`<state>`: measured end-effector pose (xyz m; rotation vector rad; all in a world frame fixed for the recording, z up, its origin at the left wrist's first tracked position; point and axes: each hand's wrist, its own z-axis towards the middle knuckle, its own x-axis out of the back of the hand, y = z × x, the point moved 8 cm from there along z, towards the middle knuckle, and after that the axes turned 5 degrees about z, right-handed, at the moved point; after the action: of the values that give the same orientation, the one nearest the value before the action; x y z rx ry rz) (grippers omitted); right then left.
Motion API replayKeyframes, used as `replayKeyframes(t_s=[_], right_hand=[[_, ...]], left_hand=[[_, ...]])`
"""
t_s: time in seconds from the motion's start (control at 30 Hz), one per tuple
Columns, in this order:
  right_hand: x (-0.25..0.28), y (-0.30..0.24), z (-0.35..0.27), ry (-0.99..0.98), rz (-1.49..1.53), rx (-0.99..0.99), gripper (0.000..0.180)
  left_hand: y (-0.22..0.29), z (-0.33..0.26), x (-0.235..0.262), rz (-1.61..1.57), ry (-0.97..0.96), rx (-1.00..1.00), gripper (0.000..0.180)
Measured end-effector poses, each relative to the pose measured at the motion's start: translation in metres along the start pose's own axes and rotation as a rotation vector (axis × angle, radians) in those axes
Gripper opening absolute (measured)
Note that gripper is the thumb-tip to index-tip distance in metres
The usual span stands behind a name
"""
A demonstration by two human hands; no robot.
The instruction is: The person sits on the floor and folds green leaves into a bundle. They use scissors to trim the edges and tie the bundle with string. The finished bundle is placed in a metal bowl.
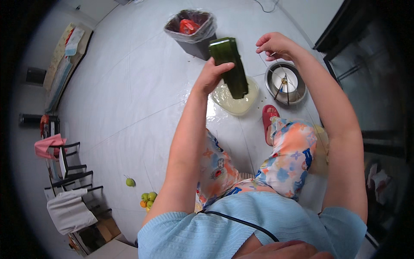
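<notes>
My left hand (210,77) is closed around a stack of long, glossy dark green leaves (229,64), thumb on top and fingers underneath. The stack slants over a pale, translucent basin of water (236,103) on the floor. To its right, my right hand (276,45) is raised with its fingertips pinched together. Thin string-like strands (262,59) run down from those fingers toward a metal basin (270,89). Inside that basin sits a white bowl (291,77), with thin dark sticks or strands across it.
A dark bin (194,46) with a clear liner and a red bag stands ahead. Green and orange fruit (148,198) lies on the floor at left, beyond it black-framed chairs (71,166). My red slipper (268,113) is near the metal basin; wet patches surround the water basin.
</notes>
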<state>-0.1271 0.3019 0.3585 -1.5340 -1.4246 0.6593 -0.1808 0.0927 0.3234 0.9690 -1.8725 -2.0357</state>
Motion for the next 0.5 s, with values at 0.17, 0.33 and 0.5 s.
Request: replayKeyframes(t_s=[0.17, 0.33, 0.5], right_hand=[[-0.058, -0.024, 0.015, -0.091, -0.052, 0.054, 0.015], [-0.088, -0.035, 0.024, -0.254, -0.042, 0.13, 0.012], [-0.084, -0.038, 0.014, -0.171, -0.168, 0.199, 0.016]], left_hand=[[0.007, -0.006, -0.005, -0.101, -0.046, 0.004, 0.054], [0.015, -0.007, 0.0, -0.142, -0.097, -0.018, 0.055], [0.019, -0.011, 0.014, -0.134, -0.083, 0.004, 0.055]])
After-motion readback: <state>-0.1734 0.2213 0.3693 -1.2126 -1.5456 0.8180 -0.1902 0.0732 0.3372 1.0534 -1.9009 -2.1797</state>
